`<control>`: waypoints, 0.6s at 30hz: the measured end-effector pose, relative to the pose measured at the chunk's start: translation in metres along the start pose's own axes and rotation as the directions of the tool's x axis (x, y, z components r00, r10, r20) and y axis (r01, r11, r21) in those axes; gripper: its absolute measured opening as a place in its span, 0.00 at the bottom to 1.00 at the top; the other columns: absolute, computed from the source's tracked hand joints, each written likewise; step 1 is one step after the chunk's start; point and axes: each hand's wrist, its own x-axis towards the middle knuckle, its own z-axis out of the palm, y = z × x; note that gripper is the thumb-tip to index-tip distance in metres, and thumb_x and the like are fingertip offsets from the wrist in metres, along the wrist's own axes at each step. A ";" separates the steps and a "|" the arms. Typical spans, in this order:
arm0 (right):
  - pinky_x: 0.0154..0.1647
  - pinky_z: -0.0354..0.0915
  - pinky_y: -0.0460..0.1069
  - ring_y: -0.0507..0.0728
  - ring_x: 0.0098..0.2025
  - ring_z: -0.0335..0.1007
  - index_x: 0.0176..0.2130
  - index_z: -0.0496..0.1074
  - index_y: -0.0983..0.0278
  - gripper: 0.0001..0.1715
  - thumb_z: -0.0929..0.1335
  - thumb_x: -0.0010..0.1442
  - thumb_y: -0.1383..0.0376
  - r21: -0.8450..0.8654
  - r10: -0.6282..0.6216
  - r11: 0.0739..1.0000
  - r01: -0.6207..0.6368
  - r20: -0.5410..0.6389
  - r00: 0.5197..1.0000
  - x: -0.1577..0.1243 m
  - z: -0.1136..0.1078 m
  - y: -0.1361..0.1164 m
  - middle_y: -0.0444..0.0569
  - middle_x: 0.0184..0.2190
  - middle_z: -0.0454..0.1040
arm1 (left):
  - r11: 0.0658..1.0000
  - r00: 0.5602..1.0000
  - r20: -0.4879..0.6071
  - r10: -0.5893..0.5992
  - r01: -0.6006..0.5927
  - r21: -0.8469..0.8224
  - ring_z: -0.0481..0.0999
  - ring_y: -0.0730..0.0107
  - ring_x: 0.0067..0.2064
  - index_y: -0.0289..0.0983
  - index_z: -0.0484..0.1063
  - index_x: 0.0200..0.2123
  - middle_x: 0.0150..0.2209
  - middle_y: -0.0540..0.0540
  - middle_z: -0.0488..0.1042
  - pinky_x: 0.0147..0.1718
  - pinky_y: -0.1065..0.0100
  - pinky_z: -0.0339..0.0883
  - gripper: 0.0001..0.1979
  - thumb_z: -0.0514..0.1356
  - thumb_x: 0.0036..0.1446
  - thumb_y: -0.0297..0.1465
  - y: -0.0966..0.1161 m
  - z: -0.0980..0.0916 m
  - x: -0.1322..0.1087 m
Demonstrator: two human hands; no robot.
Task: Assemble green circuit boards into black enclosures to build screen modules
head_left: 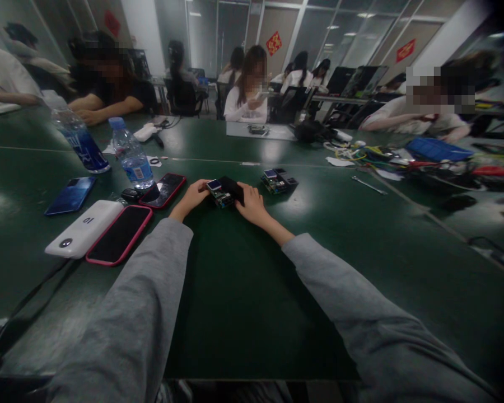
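Observation:
My left hand [192, 197] and my right hand [252, 205] reach out over the dark green table [243, 291], both in grey sleeves. Between them they grip a small circuit board with a blue screen [218, 192] and a black flat part [233, 188] beside it. The left fingers curl on the board's left edge; the right fingers close over the black part. A second, similar circuit board [278, 180] lies on the table just right of my right hand.
Left of my hands lie a red-cased phone [164, 190], a pink-cased phone [120, 234], a white power bank [84, 228], a blue phone [71, 195] and two water bottles [131, 155]. Cables and tools [373, 154] clutter the far right. Several people sit around.

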 end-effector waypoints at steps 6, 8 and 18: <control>0.52 0.62 0.64 0.68 0.56 0.58 0.64 0.53 0.63 0.35 0.63 0.59 0.62 0.005 -0.005 1.000 0.005 -0.002 1.000 0.000 0.000 0.001 0.58 0.57 0.63 | 0.999 1.000 -0.004 -0.003 0.003 0.033 0.75 0.63 0.52 0.34 0.71 0.48 0.50 0.40 0.76 0.58 0.55 0.62 0.18 0.61 0.52 0.25 0.001 0.000 0.000; 0.52 0.62 0.64 0.68 0.56 0.58 0.64 0.53 0.64 0.35 0.63 0.59 0.62 0.008 -0.009 1.000 0.009 -0.001 1.000 0.000 -0.001 0.001 0.59 0.57 0.63 | 1.000 1.000 -0.003 0.000 0.000 0.027 0.75 0.63 0.52 0.34 0.71 0.48 0.49 0.40 0.77 0.58 0.55 0.61 0.18 0.61 0.52 0.25 0.001 0.000 0.000; 0.52 0.62 0.64 0.67 0.56 0.59 0.64 0.54 0.64 0.35 0.63 0.59 0.63 0.009 -0.014 1.000 0.014 -0.020 1.000 0.000 0.002 0.003 0.59 0.56 0.63 | 1.000 1.000 0.005 -0.011 0.011 0.016 0.74 0.63 0.52 0.34 0.71 0.49 0.50 0.40 0.76 0.58 0.55 0.62 0.18 0.61 0.52 0.25 0.003 0.000 -0.002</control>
